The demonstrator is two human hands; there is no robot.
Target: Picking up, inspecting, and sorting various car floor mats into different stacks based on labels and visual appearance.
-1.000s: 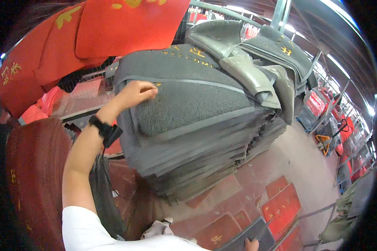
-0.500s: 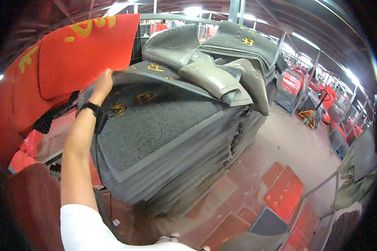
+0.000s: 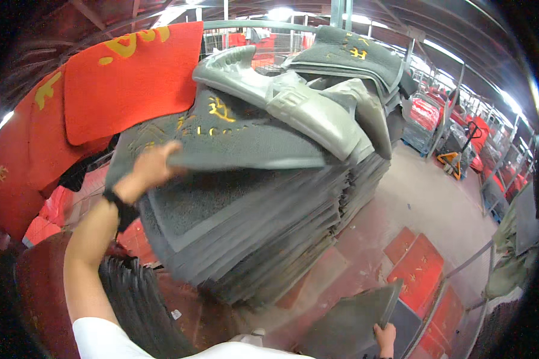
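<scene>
My left hand (image 3: 153,164), slightly smeared by motion, pinches the near edge of a grey floor mat (image 3: 251,136) with yellow markings. That edge is raised a little above the tall stack of grey mats (image 3: 239,224), and the mat's far part rests on the pile. Low on the right, my right hand (image 3: 386,338) is closed on the edge of another dark grey mat (image 3: 347,320), which hangs tilted beside me. Folded, shiny pale grey mats (image 3: 317,113) lie bunched on the far side of the stack.
Red mats (image 3: 135,81) with yellow markings drape over a rail at left. More red mats (image 3: 422,269) lie on the floor (image 3: 419,197) at right. Farther off stand a pallet jack (image 3: 452,161) and wrapped pallets (image 3: 422,122). A metal rail (image 3: 470,260) runs at lower right.
My left hand has lowered the lifted mat edge toward the stack, and its marked top now shows. My right hand has come into view with a dark mat at lower right.
</scene>
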